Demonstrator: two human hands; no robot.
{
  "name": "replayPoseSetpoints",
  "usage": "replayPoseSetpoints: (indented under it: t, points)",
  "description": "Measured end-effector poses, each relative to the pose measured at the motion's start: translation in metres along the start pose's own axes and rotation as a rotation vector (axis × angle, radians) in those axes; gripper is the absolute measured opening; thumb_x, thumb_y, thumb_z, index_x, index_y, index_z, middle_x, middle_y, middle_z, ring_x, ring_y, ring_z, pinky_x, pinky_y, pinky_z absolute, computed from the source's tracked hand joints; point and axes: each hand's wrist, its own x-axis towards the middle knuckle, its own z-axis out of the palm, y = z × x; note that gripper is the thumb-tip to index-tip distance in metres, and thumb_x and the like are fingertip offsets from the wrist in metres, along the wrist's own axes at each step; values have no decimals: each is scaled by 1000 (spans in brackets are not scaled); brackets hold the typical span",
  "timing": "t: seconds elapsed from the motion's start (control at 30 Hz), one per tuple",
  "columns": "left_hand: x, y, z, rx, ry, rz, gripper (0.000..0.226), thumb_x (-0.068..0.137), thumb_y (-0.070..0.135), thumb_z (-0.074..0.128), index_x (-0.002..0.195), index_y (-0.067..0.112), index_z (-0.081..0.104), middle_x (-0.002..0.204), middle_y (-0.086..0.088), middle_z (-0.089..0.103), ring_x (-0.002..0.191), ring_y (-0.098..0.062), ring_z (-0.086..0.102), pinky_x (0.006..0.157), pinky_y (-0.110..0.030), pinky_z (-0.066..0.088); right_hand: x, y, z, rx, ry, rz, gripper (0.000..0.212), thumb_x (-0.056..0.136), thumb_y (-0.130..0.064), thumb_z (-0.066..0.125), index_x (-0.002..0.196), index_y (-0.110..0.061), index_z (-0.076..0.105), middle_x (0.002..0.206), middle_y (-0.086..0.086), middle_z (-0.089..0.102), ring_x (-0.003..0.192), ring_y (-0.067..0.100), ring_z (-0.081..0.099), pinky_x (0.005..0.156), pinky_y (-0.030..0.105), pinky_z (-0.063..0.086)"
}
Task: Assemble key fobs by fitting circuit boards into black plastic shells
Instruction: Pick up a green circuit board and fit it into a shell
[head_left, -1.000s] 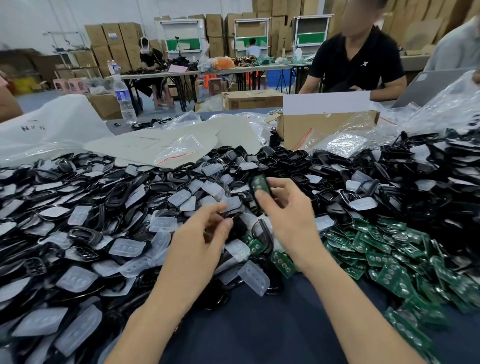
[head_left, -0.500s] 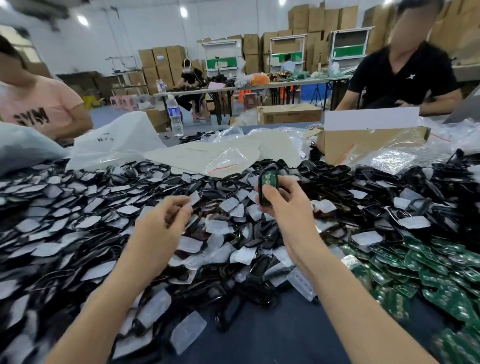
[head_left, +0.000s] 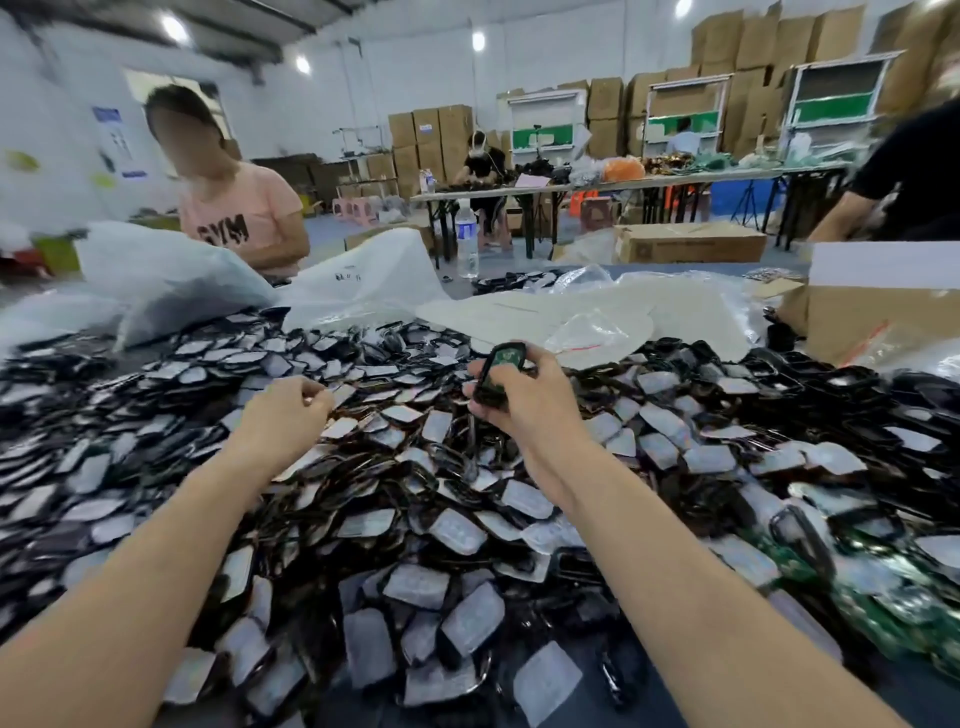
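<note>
Black shell (head_left: 493, 384) w/ green board (head_left: 503, 358) inside, prob. seated, tilted, above pile.

Head cam, fwd-down, close over table (head_left: 561, 696)

"GYM" in dark letters on a person's pink T-shirt (head_left: 234, 218)

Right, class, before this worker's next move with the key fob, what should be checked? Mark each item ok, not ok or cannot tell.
1. Grip: the right hand holds the black plastic shell: ok.
2. The green circuit board lies inside that shell: ok.
3. Board pressed fully home: cannot tell, the picture is blurred.
4. The left hand has picked up a part: cannot tell; its fingers curl over the pile.
5. The translucent whitish pads lie within reach: ok.
6. The loose green boards are heaped at the right: ok.
</note>
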Motion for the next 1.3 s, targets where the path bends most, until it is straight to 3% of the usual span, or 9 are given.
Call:
replayPoseSetpoints:
  t: [0.07,0.17,0.27,0.53,0.63,0.77,0.9,1.13,1.3]
  points:
    - [11,-6,-1,58,-28,-1,29,103,29,48,111,11,69,84,-2,64,69,-19,58,60,-29,45,4,2,11,36,-7,54,29,102,3,45,122,-18,43,91,11,67,68,23,62,54,27,57]
    - [24,-9,1,117,-98,21,28,102,29,48,104,14,71,95,-8,72,83,-27,65,75,-37,56,9,5,21,60,8,121,26,103,1,44,123,-15,45,93,14,65,66,24,62,52,28,58]
    - [34,-10,5,173,-130,55,24,103,26,48,105,13,68,97,-10,73,79,-28,68,61,-33,52,17,7,25,53,39,160,29,103,-1,44,132,-7,46,96,13,67,65,23,64,51,27,57]
    - [49,-39,3,174,-219,-30,29,105,28,51,116,7,68,110,-16,70,101,-32,62,84,-35,47,28,15,43,-17,17,182,34,101,-2,44,135,-3,48,98,12,66,69,22,64,51,25,57]
    - [48,-41,4,167,-263,-12,29,103,36,53,106,12,69,93,-11,69,88,-27,61,75,-33,44,29,17,50,-48,4,189,32,102,-3,44,133,-4,48,100,11,66,71,22,63,49,23,55]
    - [49,-44,3,170,-154,14,29,104,29,53,116,10,70,107,-15,71,96,-31,62,81,-35,47,30,20,54,-64,5,195,32,102,-4,44,134,-6,48,98,10,66,69,22,63,49,23,55]
    - [52,-54,2,142,-111,-9,26,103,27,53,115,11,71,88,-11,70,72,-23,58,65,-33,42,30,22,55,-84,10,189,34,102,-4,43,135,-8,48,93,8,67,63,20,62,49,23,55]
    - [79,-48,21,84,-76,4,29,103,22,50,109,4,72,102,-19,72,95,-35,62,81,-38,48,34,21,56,-115,4,163,26,101,-4,43,126,-10,49,94,9,66,62,18,62,50,23,55]
    - [103,-37,36,220,-107,39,30,104,27,52,119,8,69,121,-17,68,112,-36,60,96,-43,49,39,13,46,-128,11,136,16,101,-3,43,99,-18,50,87,8,64,61,17,61,49,23,54]
